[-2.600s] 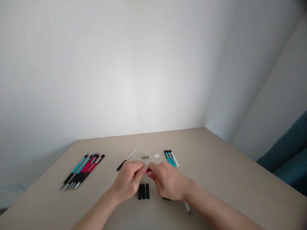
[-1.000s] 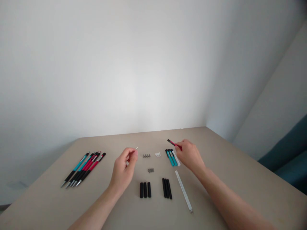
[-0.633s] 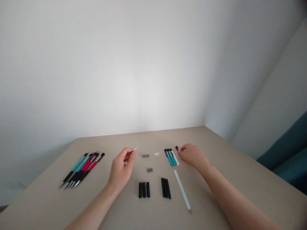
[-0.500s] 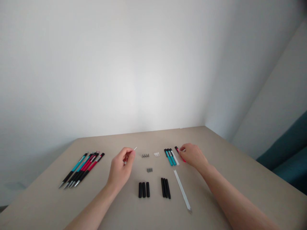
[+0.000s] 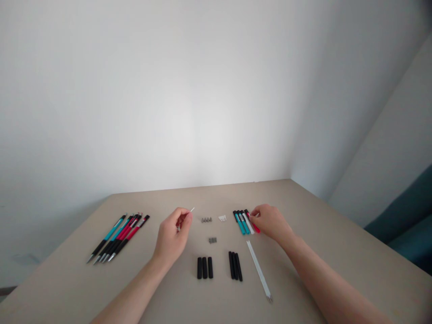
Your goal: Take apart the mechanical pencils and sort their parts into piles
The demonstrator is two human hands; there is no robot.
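Observation:
My left hand (image 5: 171, 233) is closed in a pinch above the middle left of the table. A thin white pen refill (image 5: 192, 209) pokes out past its fingertips; the rest is hidden in the hand. At the right, the fingers of my right hand (image 5: 272, 221) are closed on a red pen barrel (image 5: 257, 228) with a black clip end. That barrel lies beside a white barrel (image 5: 249, 225) and the teal barrels (image 5: 240, 223). Between the hands are several small springs (image 5: 206, 220) and small white plastic parts (image 5: 222, 218).
Several whole pens (image 5: 118, 238), teal and red, lie at the left. Nearer me are small grey metal pieces (image 5: 212, 240), black rubber grips (image 5: 204, 268), slim black tubes (image 5: 235, 266) and white refills (image 5: 258, 270). A wall (image 5: 195, 112) backs the table (image 5: 168, 297); a teal curtain (image 5: 405, 216) hangs right.
My right hand has shifted the red barrel left, up against the white one in the row. My left hand keeps its pinch on the refill. The view has shifted slightly.

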